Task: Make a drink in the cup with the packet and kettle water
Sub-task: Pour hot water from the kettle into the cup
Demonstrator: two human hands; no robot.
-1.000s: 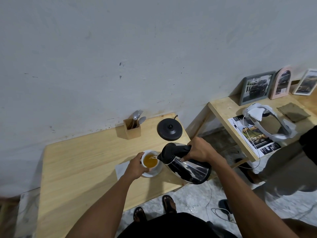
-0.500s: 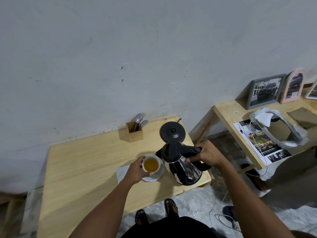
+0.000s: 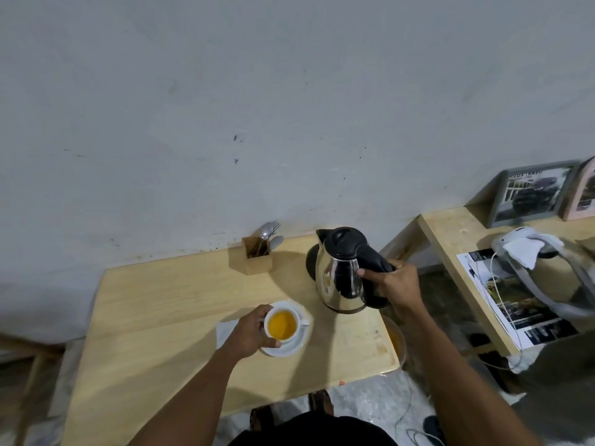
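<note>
A white cup [image 3: 283, 326] full of orange liquid stands on a white saucer [image 3: 294, 347] near the front of the wooden table [image 3: 154, 317]. My left hand [image 3: 249, 333] wraps around the cup's left side. The steel kettle [image 3: 339, 272] with a black lid is upright over its black base [image 3: 309, 262] at the table's back right. My right hand [image 3: 394, 283] grips the kettle's black handle. A white packet [image 3: 225, 329] lies flat just left of the saucer, partly hidden by my left hand.
A wooden holder [image 3: 256, 257] with spoons and a fork stands against the wall. A second wooden table [image 3: 450, 233] at the right carries framed pictures [image 3: 531, 194], a white headset [image 3: 541, 252] and a magazine [image 3: 515, 304]. My feet show below the table's front edge.
My right hand has tipped the kettle upright and carried it back and right from over the cup to above its base. My left hand stays on the cup.
</note>
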